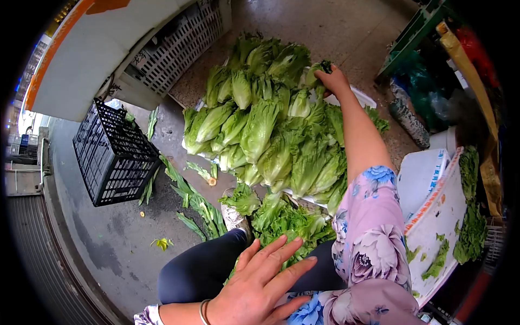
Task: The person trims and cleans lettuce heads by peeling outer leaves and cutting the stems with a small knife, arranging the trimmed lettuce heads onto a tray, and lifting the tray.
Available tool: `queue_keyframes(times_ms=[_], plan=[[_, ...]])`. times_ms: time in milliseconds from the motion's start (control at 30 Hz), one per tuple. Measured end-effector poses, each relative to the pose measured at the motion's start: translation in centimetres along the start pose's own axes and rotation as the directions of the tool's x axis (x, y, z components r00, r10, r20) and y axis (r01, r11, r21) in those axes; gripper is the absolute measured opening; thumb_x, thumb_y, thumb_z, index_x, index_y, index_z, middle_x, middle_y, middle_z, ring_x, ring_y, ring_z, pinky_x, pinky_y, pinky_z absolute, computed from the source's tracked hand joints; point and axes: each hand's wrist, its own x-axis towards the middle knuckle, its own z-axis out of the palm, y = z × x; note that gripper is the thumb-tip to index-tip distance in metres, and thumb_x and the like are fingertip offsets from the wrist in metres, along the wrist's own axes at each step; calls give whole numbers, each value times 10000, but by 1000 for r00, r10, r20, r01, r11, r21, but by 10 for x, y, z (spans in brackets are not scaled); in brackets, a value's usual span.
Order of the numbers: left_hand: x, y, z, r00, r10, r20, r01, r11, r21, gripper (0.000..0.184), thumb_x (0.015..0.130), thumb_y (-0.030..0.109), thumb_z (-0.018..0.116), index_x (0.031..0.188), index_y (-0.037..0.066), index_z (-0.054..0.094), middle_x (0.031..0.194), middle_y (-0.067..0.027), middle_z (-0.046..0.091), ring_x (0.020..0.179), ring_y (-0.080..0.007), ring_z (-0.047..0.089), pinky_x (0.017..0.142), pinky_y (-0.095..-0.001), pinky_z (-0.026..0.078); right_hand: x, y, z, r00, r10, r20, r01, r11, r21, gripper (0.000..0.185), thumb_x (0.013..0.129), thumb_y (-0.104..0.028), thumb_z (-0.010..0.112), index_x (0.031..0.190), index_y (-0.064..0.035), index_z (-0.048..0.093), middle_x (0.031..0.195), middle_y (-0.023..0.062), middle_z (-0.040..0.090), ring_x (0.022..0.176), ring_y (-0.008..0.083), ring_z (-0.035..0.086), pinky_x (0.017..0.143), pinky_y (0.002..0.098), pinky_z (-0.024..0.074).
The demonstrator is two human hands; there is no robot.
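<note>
A large pile of green lettuce heads [262, 130] lies in front of me, stacked in rows on a white support whose edge shows at the sides. At the far right of the pile, my right hand [331, 81] is closed around a head of lettuce [312, 76]; its fingers are partly hidden. Near my lap, my left hand [262, 284] is open, palm down with fingers apart, holding nothing. Beyond its fingertips, loose lettuce leaves [287, 222] lie between my legs, below the pile.
A black plastic crate [116, 154] stands on the left. Long leaf stalks [189, 195] and a yellow leaf [161, 244] lie on the floor [114, 244]. To the right, a white foam box [433, 238] has leaf scraps on it. A green crate [411, 38] stands at the upper right.
</note>
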Motion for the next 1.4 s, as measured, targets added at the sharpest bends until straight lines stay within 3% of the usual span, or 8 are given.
queue_keyframes(times_ms=[267,467,533,567,633,867,1133,1400], plan=[[6,6,4,995,45,-91,-40,998,53,530,683,194,707,1153,49,511,1226,-181,465,1120,-342,451,936,-431,336,4,8,18,985,92,-147,-50,962,269,1003,620,-404,770,1365,-14,223,1184,199,498,703,208,636,589,297,523],[5,48,35,991,127,-52,-122,989,86,578,599,190,773,1109,31,551,1195,-176,510,1110,-339,486,941,-409,368,-60,21,-114,921,-92,-379,151,980,131,625,651,-272,736,1159,17,515,979,161,616,614,197,634,578,291,511],[6,53,46,978,203,-45,-200,978,55,559,603,156,766,1104,25,553,1189,-172,517,1107,-338,490,931,-386,384,-106,40,-175,915,-93,-392,94,995,-17,550,643,-349,708,1089,-50,589,990,133,629,847,237,622,749,333,487],[7,55,54,968,243,-53,-242,970,36,528,649,176,750,1123,62,547,1176,-154,511,1100,-337,479,923,-411,364,-133,54,-201,885,-174,-431,184,983,-19,383,694,-196,699,994,23,603,780,93,628,580,162,619,527,265,497],[9,63,67,955,290,-68,-288,957,39,510,646,152,743,1104,41,549,1162,-165,525,1085,-333,495,903,-387,392,-160,108,-253,797,-219,-563,214,974,-76,422,633,-321,659,978,-77,648,908,141,644,838,283,618,742,345,482],[24,64,111,939,341,-42,-334,934,128,442,654,119,729,1049,15,560,1090,-171,568,1029,-329,533,878,-369,422,-335,254,-358,410,280,-868,-436,896,83,612,718,-169,566,1305,-142,398,1180,143,541,1084,293,521,868,365,431],[68,62,119,967,244,-69,-235,965,119,393,690,120,706,1038,5,562,1012,-165,587,955,-314,562,831,-339,437,-310,311,-366,501,249,-829,-390,920,41,730,709,-73,582,1367,-170,281,1417,76,264,1246,250,356,983,333,357],[81,60,127,977,207,-55,-199,972,126,391,687,131,713,1028,8,568,1002,-170,593,954,-312,567,831,-342,438,-294,283,-369,588,273,-761,-459,888,-36,549,697,-87,613,1192,-153,385,1344,66,357,1207,258,371,944,363,377]])
